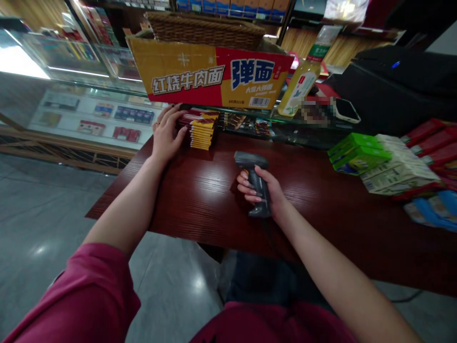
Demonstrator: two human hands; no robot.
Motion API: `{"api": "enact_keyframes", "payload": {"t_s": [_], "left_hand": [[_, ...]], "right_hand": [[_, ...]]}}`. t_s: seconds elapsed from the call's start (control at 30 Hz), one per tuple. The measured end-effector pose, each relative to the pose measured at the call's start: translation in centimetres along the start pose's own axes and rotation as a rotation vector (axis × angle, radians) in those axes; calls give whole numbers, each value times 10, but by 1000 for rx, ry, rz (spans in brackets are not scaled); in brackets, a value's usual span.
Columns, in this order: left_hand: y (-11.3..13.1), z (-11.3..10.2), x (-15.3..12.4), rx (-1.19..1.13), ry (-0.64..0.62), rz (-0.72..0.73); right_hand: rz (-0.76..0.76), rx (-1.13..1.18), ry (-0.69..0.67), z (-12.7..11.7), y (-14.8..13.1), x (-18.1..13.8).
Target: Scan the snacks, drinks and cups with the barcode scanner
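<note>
My right hand [266,188] is wrapped round the handle of a grey barcode scanner [254,176], held just above the dark red wooden counter [200,200], its head pointing away from me. My left hand [166,133] rests with fingers stretched against the left side of a stack of red and yellow flat packets [202,128] lying at the counter's far edge. Both forearms reach out from dark pink sleeves.
A yellow and red noodle carton [210,78] with a wicker basket [207,28] on it sits on the glass showcase. A drink bottle [303,78] and phone [345,110] lie to its right. Green, white, red and blue packs [392,164] crowd the counter's right end.
</note>
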State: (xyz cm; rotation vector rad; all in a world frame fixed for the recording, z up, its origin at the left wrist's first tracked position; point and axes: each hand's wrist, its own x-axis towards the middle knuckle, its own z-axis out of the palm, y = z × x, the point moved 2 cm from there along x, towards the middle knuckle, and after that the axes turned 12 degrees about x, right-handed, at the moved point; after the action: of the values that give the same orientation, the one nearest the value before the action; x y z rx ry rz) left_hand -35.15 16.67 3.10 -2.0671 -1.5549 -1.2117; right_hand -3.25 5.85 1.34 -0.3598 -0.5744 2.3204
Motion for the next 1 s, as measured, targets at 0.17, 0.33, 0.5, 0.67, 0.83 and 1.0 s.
{"api": "enact_keyframes", "payload": {"t_s": [0.17,0.33,0.5,0.67,0.83,1.0], "left_hand": [[9,-5,2,-13,-7,45],[46,-5,-7,-30,-8,119],[99,3,-26,-211,26,-2],[163,32,-39,-547,-180,-267],[226,77,-46,-745,-438,-438],[278,133,-32,-866,-436,-487]], "right_hand": [[-10,35,35,4,7,7],[-68,72,61,-4,-1,-5],[-96,32,125,-21,-24,-52],[-125,-35,188,-47,-57,-121],[-119,-97,229,-67,-80,-167],[-141,-151,258,-80,-102,-191]]}}
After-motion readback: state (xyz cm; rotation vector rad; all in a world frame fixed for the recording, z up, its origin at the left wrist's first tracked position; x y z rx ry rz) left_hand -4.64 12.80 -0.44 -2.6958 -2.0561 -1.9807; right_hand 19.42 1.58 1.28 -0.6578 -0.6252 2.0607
